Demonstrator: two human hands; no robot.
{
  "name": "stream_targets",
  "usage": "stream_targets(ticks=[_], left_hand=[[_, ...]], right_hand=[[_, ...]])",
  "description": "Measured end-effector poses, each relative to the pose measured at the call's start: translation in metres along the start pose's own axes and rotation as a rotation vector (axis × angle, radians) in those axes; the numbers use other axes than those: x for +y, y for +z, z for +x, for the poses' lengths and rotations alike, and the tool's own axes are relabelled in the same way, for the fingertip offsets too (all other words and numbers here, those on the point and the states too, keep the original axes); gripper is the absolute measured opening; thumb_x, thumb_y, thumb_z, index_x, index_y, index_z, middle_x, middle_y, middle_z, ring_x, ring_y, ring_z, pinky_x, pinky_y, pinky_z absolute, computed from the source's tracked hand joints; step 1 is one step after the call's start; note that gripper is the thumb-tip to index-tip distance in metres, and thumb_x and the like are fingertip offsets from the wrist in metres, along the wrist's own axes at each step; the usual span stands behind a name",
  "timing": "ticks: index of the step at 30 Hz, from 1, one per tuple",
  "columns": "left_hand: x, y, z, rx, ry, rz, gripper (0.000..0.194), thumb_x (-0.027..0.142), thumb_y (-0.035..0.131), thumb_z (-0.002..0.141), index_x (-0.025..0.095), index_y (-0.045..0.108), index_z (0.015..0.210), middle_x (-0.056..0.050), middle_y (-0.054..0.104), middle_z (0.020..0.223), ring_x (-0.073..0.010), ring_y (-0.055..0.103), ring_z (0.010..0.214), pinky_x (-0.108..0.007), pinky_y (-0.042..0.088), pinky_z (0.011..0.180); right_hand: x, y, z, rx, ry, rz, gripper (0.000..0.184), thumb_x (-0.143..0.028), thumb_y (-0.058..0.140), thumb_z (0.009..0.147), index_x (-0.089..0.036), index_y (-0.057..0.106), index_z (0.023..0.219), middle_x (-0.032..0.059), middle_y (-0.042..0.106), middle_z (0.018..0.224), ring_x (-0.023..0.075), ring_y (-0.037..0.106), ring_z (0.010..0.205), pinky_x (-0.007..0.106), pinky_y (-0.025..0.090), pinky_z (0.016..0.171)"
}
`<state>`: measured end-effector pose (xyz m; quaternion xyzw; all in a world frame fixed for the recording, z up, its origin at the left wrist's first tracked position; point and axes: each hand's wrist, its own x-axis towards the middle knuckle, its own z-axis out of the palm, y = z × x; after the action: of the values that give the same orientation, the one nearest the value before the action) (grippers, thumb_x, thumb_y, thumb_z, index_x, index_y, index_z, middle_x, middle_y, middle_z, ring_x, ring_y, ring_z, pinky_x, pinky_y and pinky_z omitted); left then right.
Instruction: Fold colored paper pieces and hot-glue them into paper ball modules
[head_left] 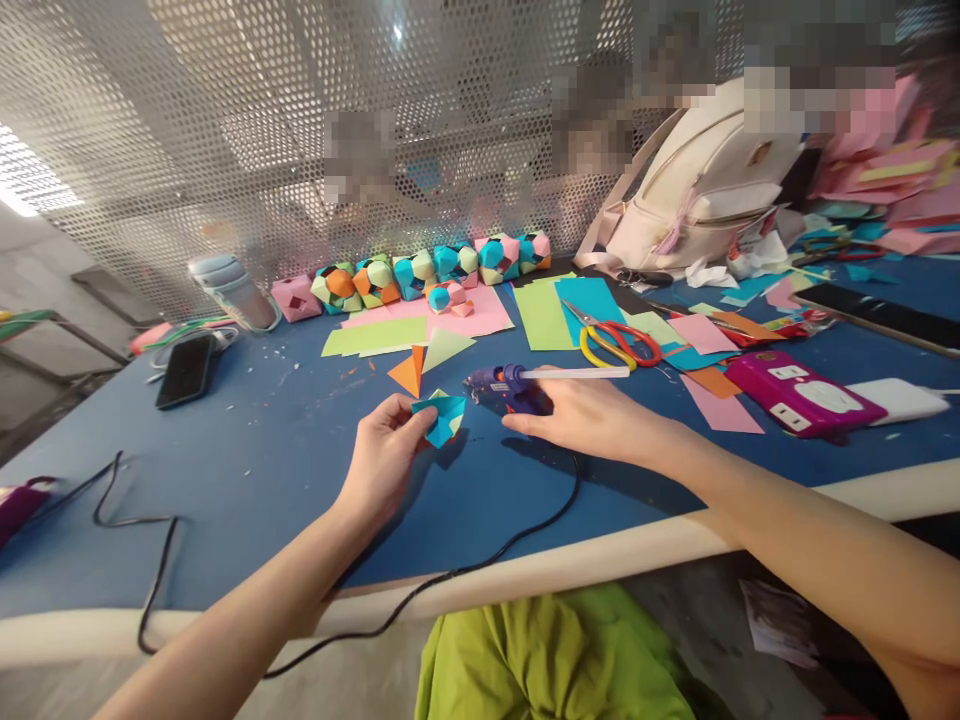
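Observation:
Between thumb and fingers, my left hand [390, 445] pinches a folded paper piece [448, 420], blue with pale green parts, just above the blue table. My right hand [566, 410] is wrapped round a purple hot glue gun [501, 388], its nozzle pointing left toward the paper piece but apart from it. A white glue stick [581, 374] juts from the back of the gun. Just beyond the paper piece lie a folded orange paper triangle [409, 372] and a pale green one [445, 348].
Several folded paper balls [413, 273] line the perforated metal panel [255, 120]. Paper sheets [534, 318], scissors [616, 343], a backpack [705, 190] and a purple power strip [804, 395] lie to the right. A phone [186, 370] and a bottle [234, 292] are left. A black cord [480, 560] crosses the table edge.

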<state>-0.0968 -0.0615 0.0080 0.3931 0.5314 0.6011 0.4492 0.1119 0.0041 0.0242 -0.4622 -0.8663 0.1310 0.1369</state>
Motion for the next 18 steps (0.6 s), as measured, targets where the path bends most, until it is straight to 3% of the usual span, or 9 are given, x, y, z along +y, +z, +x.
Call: stream_targets(ticks=[5,10,14,18], left_hand=[[0.001,0.001,0.001,0.018,-0.046,0.003,0.027,0.03,0.075,0.061,0.016,0.051,0.061,0.003,0.06,0.056,-0.0143,0.062,0.055,-0.028,0.05,0.062],[0.0,-0.001,0.004,0.054,-0.047,-0.031,0.027,0.028,0.074,0.06,0.016,0.049,0.059,0.004,0.06,0.054,-0.0143,0.062,0.053,-0.03,0.053,0.06],[-0.003,-0.003,0.005,0.051,-0.059,0.005,0.026,0.027,0.072,0.061,0.016,0.049,0.058,0.002,0.061,0.053,-0.0157,0.063,0.05,-0.03,0.053,0.055],[-0.004,-0.004,0.005,0.041,-0.057,0.053,0.022,0.026,0.07,0.063,0.015,0.051,0.059,0.0,0.063,0.055,-0.0152,0.063,0.05,-0.03,0.054,0.056]], right_hand=[[-0.003,0.024,0.018,0.043,0.055,0.239,0.023,-0.033,0.054,0.082,-0.016,0.065,0.093,0.0087,0.07,0.086,0.0247,0.065,0.081,0.028,0.043,0.065],[-0.009,0.021,0.01,0.131,-0.051,0.469,0.019,-0.031,0.05,0.084,-0.018,0.063,0.081,0.0035,0.068,0.077,0.0189,0.062,0.074,0.026,0.044,0.067],[-0.019,0.015,-0.007,0.182,-0.139,0.443,0.026,-0.042,0.051,0.084,-0.02,0.057,0.073,0.0007,0.062,0.07,0.015,0.055,0.063,0.024,0.04,0.059],[-0.026,0.014,-0.014,0.162,-0.197,0.337,0.023,-0.04,0.052,0.084,-0.021,0.051,0.072,-0.0011,0.057,0.064,0.013,0.048,0.055,0.024,0.036,0.055]])
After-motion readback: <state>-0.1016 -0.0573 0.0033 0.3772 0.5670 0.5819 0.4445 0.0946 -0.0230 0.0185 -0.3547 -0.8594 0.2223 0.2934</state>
